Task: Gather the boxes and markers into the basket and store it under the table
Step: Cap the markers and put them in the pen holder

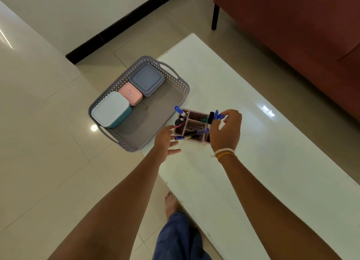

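Plastic, thin and light, the pink marker caddy [191,126] stands on the white table [253,142], touching the near corner of the grey basket [148,127]. This basket already holds a teal box [111,109], a small pink box [131,94] and a blue-grey box [146,79]. I judge the caddy stiff but easy to tip, because loose markers lean out of it. The right hand [226,132] pinches blue markers [218,115] over the caddy; the left hand [165,139] is spread and holds nothing, just beside it. Best hold seems to be its two opposite walls, kept level
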A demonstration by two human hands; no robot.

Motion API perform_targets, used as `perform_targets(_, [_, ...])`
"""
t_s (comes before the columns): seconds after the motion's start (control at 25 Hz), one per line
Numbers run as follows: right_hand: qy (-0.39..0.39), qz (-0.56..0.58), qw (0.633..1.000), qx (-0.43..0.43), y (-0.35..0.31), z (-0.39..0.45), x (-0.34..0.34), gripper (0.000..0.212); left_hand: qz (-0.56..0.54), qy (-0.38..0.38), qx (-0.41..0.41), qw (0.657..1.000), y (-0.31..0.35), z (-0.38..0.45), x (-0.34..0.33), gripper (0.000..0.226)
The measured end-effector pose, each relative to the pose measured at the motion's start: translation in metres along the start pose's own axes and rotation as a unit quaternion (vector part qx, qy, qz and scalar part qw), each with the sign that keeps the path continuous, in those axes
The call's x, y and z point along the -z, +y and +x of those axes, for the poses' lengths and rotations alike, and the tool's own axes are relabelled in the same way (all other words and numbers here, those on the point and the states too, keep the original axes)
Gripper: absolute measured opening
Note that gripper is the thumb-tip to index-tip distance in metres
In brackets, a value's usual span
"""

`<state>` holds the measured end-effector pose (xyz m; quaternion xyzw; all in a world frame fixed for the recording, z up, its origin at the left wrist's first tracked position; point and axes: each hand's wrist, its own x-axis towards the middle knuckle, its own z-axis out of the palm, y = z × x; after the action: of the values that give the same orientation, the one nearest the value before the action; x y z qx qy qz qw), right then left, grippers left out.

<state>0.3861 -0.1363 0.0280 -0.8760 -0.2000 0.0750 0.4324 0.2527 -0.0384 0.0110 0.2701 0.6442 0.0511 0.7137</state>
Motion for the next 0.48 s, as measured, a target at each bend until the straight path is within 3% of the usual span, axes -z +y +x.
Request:
perform_targets(0.08, [0.006,0.025,0.99,-0.136,0.019,-0.009,-0.002,0.029,0.009,-0.02,-0.013,1.0,0.004,0.003,-0.002,0.015])
perform_targets(0.12, [-0.038,0.043,0.97,-0.237,0.029,-0.011,-0.005,0.035,0.029,-0.016,-0.022,0.999,0.005,0.004,-0.004,0.012])
perform_targets(0.2, [-0.181,0.153,0.871,-0.43,0.042,-0.014,-0.012,0.043,0.08,0.015,-0.043,0.996,0.004,0.007,-0.01,0.021])
perform_targets(0.24, [-0.226,0.218,0.815,-0.488,0.045,-0.016,-0.013,0.044,0.1,0.028,-0.053,0.993,0.003,0.007,-0.012,0.028])
perform_targets(0.28, [-0.237,0.265,0.782,-0.512,0.046,-0.015,-0.015,0.043,0.116,0.035,-0.063,0.991,0.003,0.008,-0.011,0.032])
perform_targets(0.36, [-0.22,0.285,0.786,-0.502,0.046,-0.012,-0.018,0.04,0.129,0.042,-0.062,0.989,-0.002,0.013,-0.006,0.034])
perform_targets(0.48, [-0.172,0.245,0.835,-0.461,0.042,-0.014,-0.015,0.031,0.149,0.078,-0.107,0.98,-0.019,0.011,-0.002,0.03])
